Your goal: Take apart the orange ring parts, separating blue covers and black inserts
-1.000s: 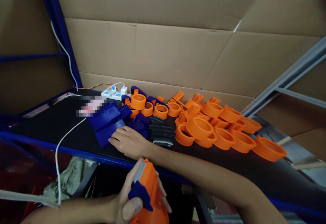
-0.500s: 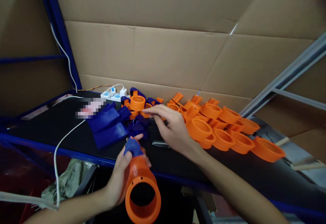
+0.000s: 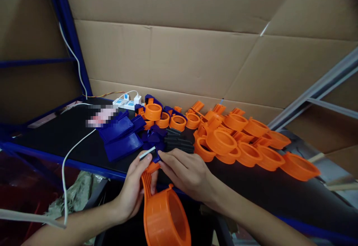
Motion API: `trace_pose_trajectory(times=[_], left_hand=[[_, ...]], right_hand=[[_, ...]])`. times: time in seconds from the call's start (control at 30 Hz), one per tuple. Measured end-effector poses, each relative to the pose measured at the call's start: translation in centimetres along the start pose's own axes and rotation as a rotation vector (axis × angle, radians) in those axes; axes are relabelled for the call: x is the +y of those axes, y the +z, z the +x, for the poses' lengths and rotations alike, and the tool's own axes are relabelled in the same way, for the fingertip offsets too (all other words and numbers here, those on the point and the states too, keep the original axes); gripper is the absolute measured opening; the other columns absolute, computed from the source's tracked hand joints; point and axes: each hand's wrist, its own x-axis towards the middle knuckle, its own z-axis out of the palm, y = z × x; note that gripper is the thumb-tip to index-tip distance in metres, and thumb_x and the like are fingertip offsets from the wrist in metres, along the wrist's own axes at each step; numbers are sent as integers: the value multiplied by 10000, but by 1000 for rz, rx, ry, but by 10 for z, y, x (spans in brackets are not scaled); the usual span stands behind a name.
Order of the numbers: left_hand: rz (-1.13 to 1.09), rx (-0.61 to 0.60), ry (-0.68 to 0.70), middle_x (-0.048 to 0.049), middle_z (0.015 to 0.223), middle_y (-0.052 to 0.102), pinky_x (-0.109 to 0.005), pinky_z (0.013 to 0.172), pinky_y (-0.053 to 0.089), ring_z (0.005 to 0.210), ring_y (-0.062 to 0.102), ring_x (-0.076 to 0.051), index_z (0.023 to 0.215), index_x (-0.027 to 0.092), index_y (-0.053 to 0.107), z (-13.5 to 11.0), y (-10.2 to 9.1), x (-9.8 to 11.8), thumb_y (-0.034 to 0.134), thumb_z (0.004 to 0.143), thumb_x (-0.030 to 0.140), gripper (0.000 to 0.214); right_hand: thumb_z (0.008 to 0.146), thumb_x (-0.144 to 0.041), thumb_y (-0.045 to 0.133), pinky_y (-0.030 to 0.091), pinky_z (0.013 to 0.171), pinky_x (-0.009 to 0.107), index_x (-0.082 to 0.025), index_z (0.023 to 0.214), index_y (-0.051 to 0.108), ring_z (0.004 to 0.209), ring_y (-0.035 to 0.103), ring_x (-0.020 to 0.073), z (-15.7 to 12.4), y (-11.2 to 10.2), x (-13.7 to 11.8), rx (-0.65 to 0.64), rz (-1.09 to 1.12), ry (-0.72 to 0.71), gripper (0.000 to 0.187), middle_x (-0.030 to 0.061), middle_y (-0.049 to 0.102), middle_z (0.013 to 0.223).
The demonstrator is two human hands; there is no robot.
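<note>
My left hand (image 3: 137, 188) grips the neck of a large orange ring part (image 3: 165, 216) held over the near table edge. At the neck's top sit a small dark blue piece (image 3: 156, 157) and a thin white toothed strip (image 3: 147, 152). My right hand (image 3: 186, 171) has its fingertips pinched on that blue piece. A heap of orange ring parts (image 3: 237, 141) lies on the black table (image 3: 56, 137) to the right. Flat blue plates (image 3: 120, 137) and a stack of black strips (image 3: 179, 143) lie just beyond my hands.
A white power strip (image 3: 127, 102) with plugs sits at the back, and a white cable (image 3: 69, 156) runs off the table's front. Cardboard sheets (image 3: 181, 52) wall the back. A blue frame post (image 3: 67, 33) stands at the left, a grey metal rail (image 3: 316, 89) at the right.
My right hand came back from the parts pile to the top of the held orange part. My left hand turned that part, so its ring now faces sideways.
</note>
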Motion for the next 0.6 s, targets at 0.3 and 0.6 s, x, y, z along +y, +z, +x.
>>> trace_pose_trajectory(times=[0.3,0.6], left_hand=[[43,42,38,45,487,536,-206,465,377,385,370,-72,910,164,574,-2,5,13,560,902,504,340],[180,34,117,60,449,529,-177,457,302,375,345,-57,977,168,607,9,-1,8,665,847,358,237]], right_hand=[[990,-280,487,494,727,292,-181,1024,692,840,629,179,31,-8,65,117,-156,277,230,77,690,897],[986,-224,478,451,711,276,-179,1099,704,958,588,194,51,53,57,-359,-141,243,257,100,656,1002]])
